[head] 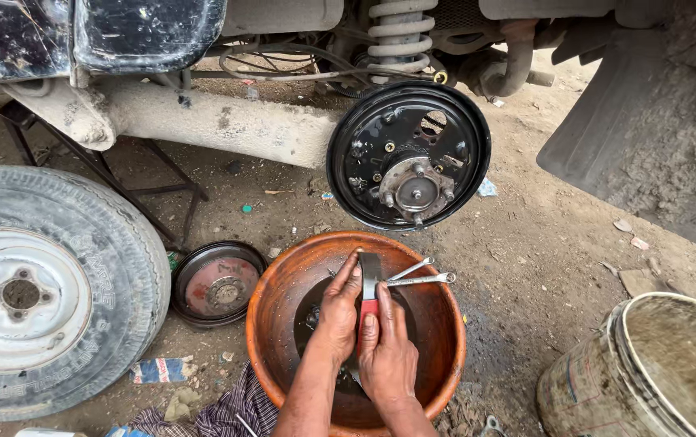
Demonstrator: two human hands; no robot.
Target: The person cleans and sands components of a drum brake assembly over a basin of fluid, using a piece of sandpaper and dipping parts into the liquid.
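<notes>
A round rust-orange basin (283, 279) sits on the dirt with dark liquid in its bottom. Both my hands are inside it, side by side. My right hand (387, 356) grips a flat brush (370, 275) with a red handle and a dark head, one finger lying along the handle. My left hand (336, 311) is curled over the dark liquid, its thumb pressed against the side of the brush head. Whatever is under its fingers is hidden. Two metal wrenches (422, 277) lean on the basin's far inner wall, just right of the brush.
Right behind the basin is a black brake backing plate with a bare wheel hub (414, 190) on the raised vehicle's axle. A brake drum (217, 283) and a removed wheel (40, 291) lie to the left. A dirty bucket (647, 364) stands at the right, and a striped cloth (230, 413) lies near my arm.
</notes>
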